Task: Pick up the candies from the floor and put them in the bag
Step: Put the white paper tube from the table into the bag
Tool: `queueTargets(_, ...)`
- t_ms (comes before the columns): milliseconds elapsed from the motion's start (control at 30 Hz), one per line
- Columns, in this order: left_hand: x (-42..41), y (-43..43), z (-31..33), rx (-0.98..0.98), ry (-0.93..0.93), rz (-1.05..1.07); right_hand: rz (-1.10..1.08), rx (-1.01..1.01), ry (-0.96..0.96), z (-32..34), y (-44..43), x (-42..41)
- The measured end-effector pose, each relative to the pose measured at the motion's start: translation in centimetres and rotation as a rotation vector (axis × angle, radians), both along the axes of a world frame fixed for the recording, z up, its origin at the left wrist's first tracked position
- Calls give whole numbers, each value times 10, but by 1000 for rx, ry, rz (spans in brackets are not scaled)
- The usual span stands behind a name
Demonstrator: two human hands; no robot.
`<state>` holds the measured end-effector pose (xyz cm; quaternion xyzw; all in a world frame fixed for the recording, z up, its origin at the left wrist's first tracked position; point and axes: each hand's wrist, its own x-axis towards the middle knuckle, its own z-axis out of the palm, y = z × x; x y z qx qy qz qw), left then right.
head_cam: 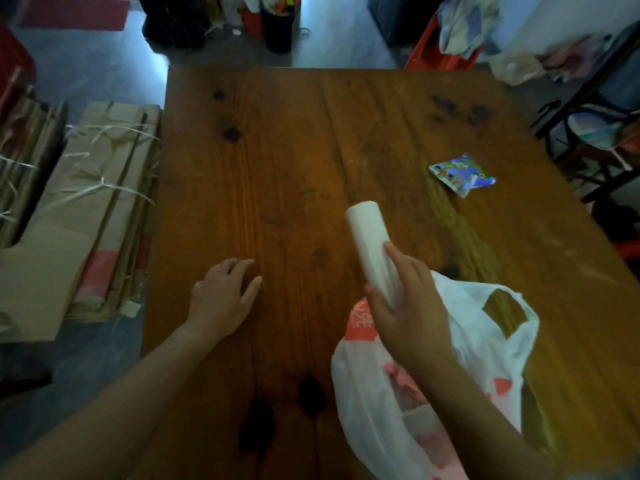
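A white plastic bag (478, 344) with red print lies open on the wooden table (277, 168) at the near right. My right hand (405, 306) grips a white roll (369, 237) just above the bag's left edge, the roll pointing away from me. My left hand (223, 296) rests on the table to the left, fingers spread and relaxed, holding nothing. A small blue and white printed packet (462, 174) lies on the table farther right. No candies show on the floor.
Bundles of flattened cardboard (97, 209) tied with string are stacked on the floor left of the table. A dark chair frame (588, 109) and piled cloth stand at the right. Bins and bags (277, 26) crowd the far floor.
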<state>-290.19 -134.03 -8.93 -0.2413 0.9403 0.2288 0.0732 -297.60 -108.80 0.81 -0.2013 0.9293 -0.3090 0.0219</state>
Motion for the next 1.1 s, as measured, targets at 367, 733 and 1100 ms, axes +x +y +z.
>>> queueTargets(367, -7, 206, 46, 187, 275, -25, 4, -120, -200, -18, 174, 3)
queueTargets(733, 16, 265, 42, 66, 185, 211, 257, 5, -433, -59, 225, -2)
queueTargets(1100, 11, 276, 45, 114, 167, 233, 175, -55, -432, -43, 214, -15)
